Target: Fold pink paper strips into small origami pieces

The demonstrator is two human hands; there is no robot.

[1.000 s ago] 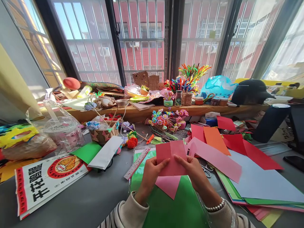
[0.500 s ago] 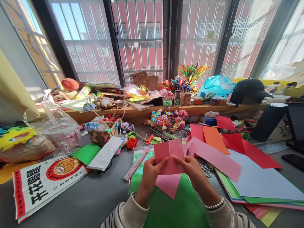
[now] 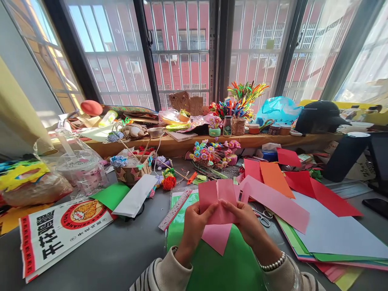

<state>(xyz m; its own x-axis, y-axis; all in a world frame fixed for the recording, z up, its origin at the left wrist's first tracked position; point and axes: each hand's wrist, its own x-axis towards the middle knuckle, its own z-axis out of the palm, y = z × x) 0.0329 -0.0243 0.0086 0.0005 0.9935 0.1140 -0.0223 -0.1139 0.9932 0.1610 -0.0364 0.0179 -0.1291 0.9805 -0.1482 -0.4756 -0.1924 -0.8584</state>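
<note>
Both hands hold a pink paper [image 3: 217, 190] upright above a green sheet [image 3: 224, 262]; a gap or slit runs down the paper's upper middle. My left hand [image 3: 195, 222] pinches its lower left part, thumb on the near face. On the lower right part, my right hand [image 3: 242, 218] pinches it, its thumb close to the other thumb. The fingers behind the paper are hidden. Below the held paper, another pink piece with a pointed lower end [image 3: 217, 238] lies on the green sheet.
A ruler [image 3: 175, 210] lies left of the green sheet, scissors [image 3: 263, 218] right of it. Coloured sheets [image 3: 342, 234] are stacked at right. A printed paper bag [image 3: 66, 234] lies at left. Behind are a craft basket [image 3: 133, 171], crocheted flowers [image 3: 209, 153] and a dark bottle [image 3: 345, 157].
The two thumbs have come slightly closer together on the pink paper. The whole view has shifted a little, with hands and paper appearing slightly further right.
</note>
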